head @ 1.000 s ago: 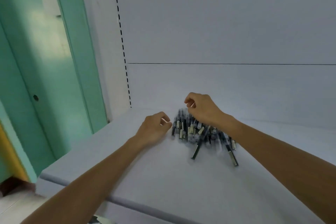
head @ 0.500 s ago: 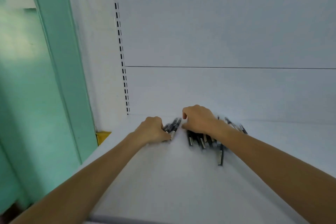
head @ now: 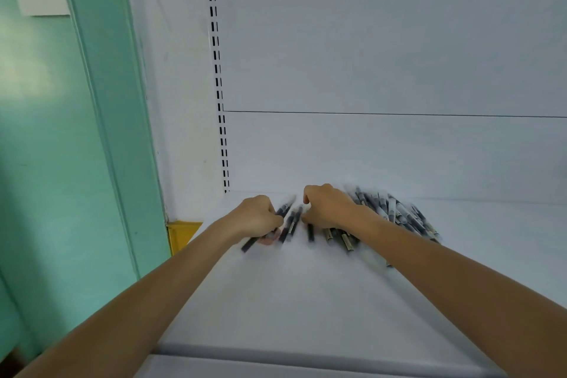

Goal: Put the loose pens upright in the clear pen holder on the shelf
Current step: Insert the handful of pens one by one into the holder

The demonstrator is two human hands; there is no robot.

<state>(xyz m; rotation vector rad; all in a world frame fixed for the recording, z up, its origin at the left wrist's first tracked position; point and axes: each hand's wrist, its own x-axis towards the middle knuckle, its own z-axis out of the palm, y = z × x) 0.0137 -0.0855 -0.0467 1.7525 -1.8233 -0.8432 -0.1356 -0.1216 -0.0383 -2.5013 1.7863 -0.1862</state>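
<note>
A pile of several dark loose pens (head: 395,215) lies flat on the white shelf (head: 300,301), near its back wall. My left hand (head: 256,216) is curled at the pile's left end, closed around a few pens (head: 288,221) that stick out past its fingers. My right hand (head: 329,205) rests on top of the pile's middle with fingers bent down onto the pens; whether it grips any is unclear. No clear pen holder is in view.
The shelf's white back panel (head: 383,147) rises right behind the pens, with a slotted upright (head: 219,95) at the left corner. A teal door frame (head: 101,120) and a yellow block (head: 181,232) stand left of the shelf. The shelf's front edge (head: 276,353) is near me.
The pens have fanned out wider to the right behind my right wrist. My left hand has closed over a few pens at the left end. The camera has moved closer.
</note>
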